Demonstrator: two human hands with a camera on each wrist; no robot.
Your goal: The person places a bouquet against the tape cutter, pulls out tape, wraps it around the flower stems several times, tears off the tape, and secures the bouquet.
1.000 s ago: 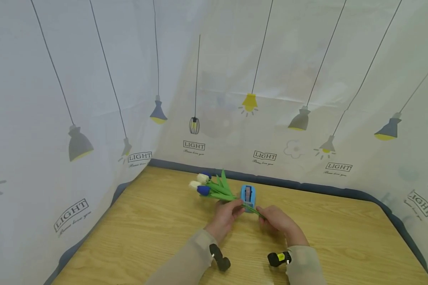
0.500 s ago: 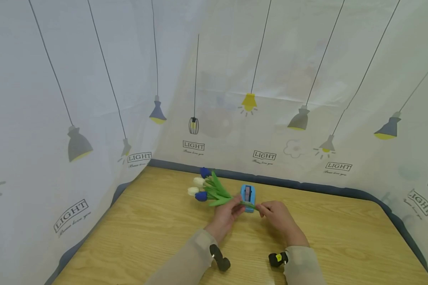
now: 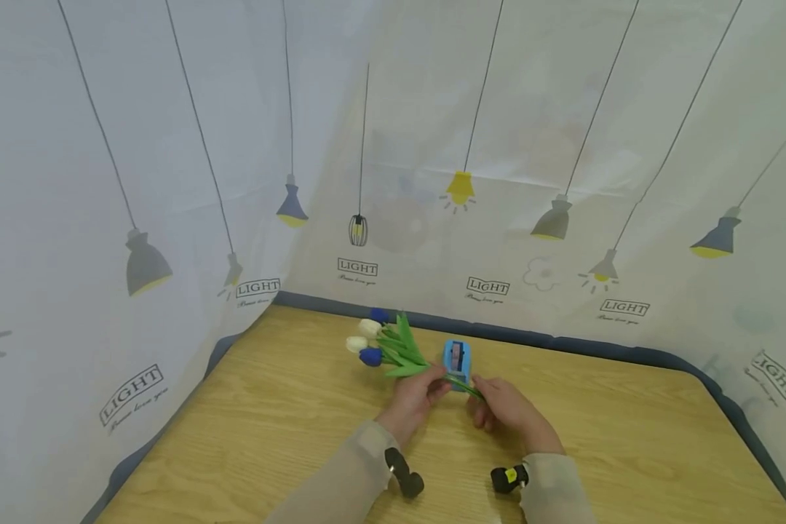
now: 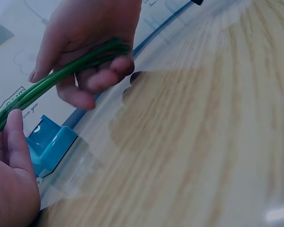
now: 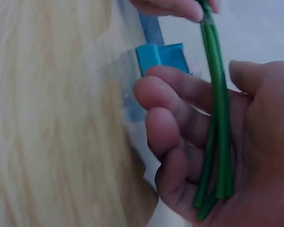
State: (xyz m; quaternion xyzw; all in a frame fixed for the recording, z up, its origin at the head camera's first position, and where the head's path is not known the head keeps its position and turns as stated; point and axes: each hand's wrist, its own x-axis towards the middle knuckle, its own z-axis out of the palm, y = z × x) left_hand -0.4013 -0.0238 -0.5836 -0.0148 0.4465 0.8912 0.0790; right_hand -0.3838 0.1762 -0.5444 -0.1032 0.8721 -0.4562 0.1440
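Observation:
A bunch of artificial tulips [image 3: 401, 351], with white and blue blooms and green leaves, points left in the head view. My left hand [image 3: 414, 400] pinches the stems just below the leaves. Curled loosely about the lower stems [image 5: 219, 109] are the fingers of my right hand [image 3: 507, 411]; in the right wrist view the stem ends lie across its palm and the thumb stands apart. A shiny clear band wraps the stems [image 4: 47, 82] beside the left fingertips. Just behind the stems stands a blue tape dispenser [image 3: 457, 356] with a roll in it.
The wooden table [image 3: 288, 429] spreads around both hands. At its back and left edges hangs a pale curtain [image 3: 419, 240] printed with lamps, with a dark blue border [image 3: 511, 332] along the tabletop. Black wrist cameras [image 3: 404, 473] sit at both cuffs.
The blooms turn about the stem line, spreading out half a second ago and drawing closer together now. The right fingers shift on the stem ends. The left hand and tape dispenser stay put.

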